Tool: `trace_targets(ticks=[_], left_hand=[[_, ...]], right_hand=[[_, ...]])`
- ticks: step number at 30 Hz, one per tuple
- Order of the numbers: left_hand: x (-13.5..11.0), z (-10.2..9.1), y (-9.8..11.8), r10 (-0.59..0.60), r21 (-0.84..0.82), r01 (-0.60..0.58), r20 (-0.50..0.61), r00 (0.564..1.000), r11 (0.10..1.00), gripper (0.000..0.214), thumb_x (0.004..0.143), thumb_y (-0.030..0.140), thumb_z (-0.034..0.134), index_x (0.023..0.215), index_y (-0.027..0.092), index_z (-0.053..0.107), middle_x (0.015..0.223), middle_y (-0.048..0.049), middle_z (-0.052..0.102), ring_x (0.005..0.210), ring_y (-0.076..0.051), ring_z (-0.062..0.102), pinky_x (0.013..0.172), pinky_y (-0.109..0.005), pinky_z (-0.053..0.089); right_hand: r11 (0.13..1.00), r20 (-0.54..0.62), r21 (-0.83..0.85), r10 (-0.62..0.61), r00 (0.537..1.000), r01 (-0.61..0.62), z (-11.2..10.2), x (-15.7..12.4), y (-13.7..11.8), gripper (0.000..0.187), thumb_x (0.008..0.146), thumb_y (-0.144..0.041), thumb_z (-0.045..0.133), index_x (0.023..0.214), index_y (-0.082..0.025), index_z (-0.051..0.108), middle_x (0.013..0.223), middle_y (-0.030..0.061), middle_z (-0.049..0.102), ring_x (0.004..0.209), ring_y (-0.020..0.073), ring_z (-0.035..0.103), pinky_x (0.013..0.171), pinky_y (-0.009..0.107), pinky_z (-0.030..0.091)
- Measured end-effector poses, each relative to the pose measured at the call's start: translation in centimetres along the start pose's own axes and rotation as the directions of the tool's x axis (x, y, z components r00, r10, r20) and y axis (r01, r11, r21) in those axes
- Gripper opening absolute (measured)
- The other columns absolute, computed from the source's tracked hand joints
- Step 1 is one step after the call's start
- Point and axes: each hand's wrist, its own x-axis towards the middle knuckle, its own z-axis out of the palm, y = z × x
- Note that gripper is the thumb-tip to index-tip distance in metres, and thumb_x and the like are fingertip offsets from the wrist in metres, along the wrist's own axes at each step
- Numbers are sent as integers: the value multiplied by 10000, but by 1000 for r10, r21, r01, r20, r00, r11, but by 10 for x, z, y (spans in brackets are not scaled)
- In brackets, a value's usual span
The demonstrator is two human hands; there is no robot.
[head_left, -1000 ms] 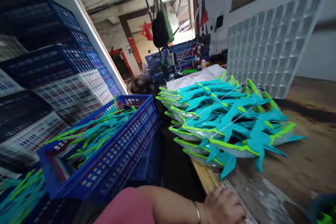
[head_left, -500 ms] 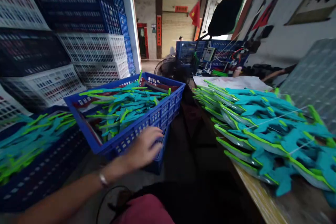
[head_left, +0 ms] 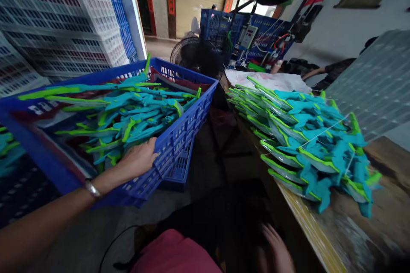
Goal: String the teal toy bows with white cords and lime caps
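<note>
My left hand (head_left: 141,155), with a silver bracelet at the wrist, is closed over the near rim of a blue plastic crate (head_left: 187,126). Inside the crate lies a jumble of teal and lime-green moulded plastic pieces (head_left: 128,113). The crate sits askew over another blue crate (head_left: 179,168). Low in the picture, my right hand (head_left: 277,249) is blurred near my lap, beside the table; its fingers are too smeared to read. On the table to the right is a stack of similar teal and green pieces (head_left: 314,136), with thin white strings across it.
White crates (head_left: 73,34) are stacked at the left. A black fan (head_left: 195,53) stands behind the blue crate. The wooden table (head_left: 307,226) has a yellow edge. Behind a translucent ribbed sheet (head_left: 371,81), part of another person (head_left: 336,70) shows.
My left hand has moved from in front of the crate onto its near rim and grips it. The crate appears nearer and turned. My right hand has come into view at the bottom.
</note>
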Motion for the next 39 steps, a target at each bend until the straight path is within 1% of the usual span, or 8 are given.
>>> trace_targets(ticks=[2, 6, 12, 15, 19, 29, 35, 39], left_hand=[[-1, -1, -11, 28, -38, -27, 35, 999, 999, 645, 961, 370, 372, 1501, 18, 365, 1362, -265, 630, 1252, -388, 632, 1037, -512, 495], [-36, 9, -50, 36, -165, -27, 49, 998, 986, 836, 910, 545, 471, 1595, 107, 276, 1595, -189, 452, 1402, -351, 521, 1138, -480, 436], [-111, 26, -72, -49, -15, 48, -86, 995, 999, 573, 986, 560, 403, 1370, 171, 576, 1306, -166, 704, 1160, -366, 683, 979, -494, 523], [-117, 26, -57, -92, 97, 104, -128, 988, 990, 462, 1031, 452, 354, 1233, 168, 658, 1050, -169, 770, 962, -362, 727, 840, -479, 540], [-112, 21, -47, -139, 132, 156, -129, 982, 979, 424, 1042, 411, 366, 1189, 174, 685, 923, -131, 771, 879, -348, 732, 748, -429, 529], [-112, 19, -45, -136, 124, 154, -144, 980, 980, 377, 1042, 389, 409, 1050, 166, 713, 813, -117, 756, 809, -345, 738, 709, -408, 502], [-111, 19, -47, -125, 115, 142, -144, 982, 983, 357, 1034, 391, 430, 1043, 174, 713, 825, -112, 760, 807, -340, 737, 696, -397, 486], [-111, 20, -47, -117, 136, 135, -133, 984, 981, 400, 1045, 409, 380, 1070, 181, 707, 803, -111, 751, 804, -341, 731, 663, -388, 456]], right_hand=[[977, 145, 80, -208, 967, 198, 34, 47, -27, 348, 962, -307, 571, 1296, -394, 609, 1332, 44, 661, 1274, 287, 622, 937, 532, 633], [732, 321, 218, -679, 661, 646, 92, 160, -105, 436, 1003, -160, 449, 1431, -104, 510, 1440, 197, 569, 1436, 300, 454, 1142, 534, 492], [518, 433, 189, -807, 402, 834, 139, 280, -202, 604, 929, -65, 434, 1527, -17, 357, 1637, 238, 268, 1541, 365, 216, 1173, 573, 408], [510, 582, 155, -739, 339, 846, 159, 295, -227, 475, 892, -42, 495, 1364, -3, 511, 1469, 237, 480, 1410, 336, 421, 1115, 487, 479], [515, 681, 42, -642, 353, 856, 174, 293, -245, 210, 898, -73, 537, 1090, -68, 622, 1084, 186, 650, 1105, 318, 587, 913, 436, 575], [495, 718, 26, -613, 329, 868, 176, 302, -252, 142, 823, -86, 610, 952, -95, 669, 1005, 174, 686, 1011, 320, 645, 831, 411, 579], [551, 689, 36, -618, 379, 834, 180, 299, -255, 161, 835, -109, 618, 986, -86, 667, 1033, 183, 674, 1040, 320, 629, 872, 435, 583], [594, 580, 108, -689, 435, 798, 174, 287, -223, 398, 898, -132, 560, 1288, -56, 578, 1308, 210, 587, 1285, 338, 512, 1029, 483, 531]])
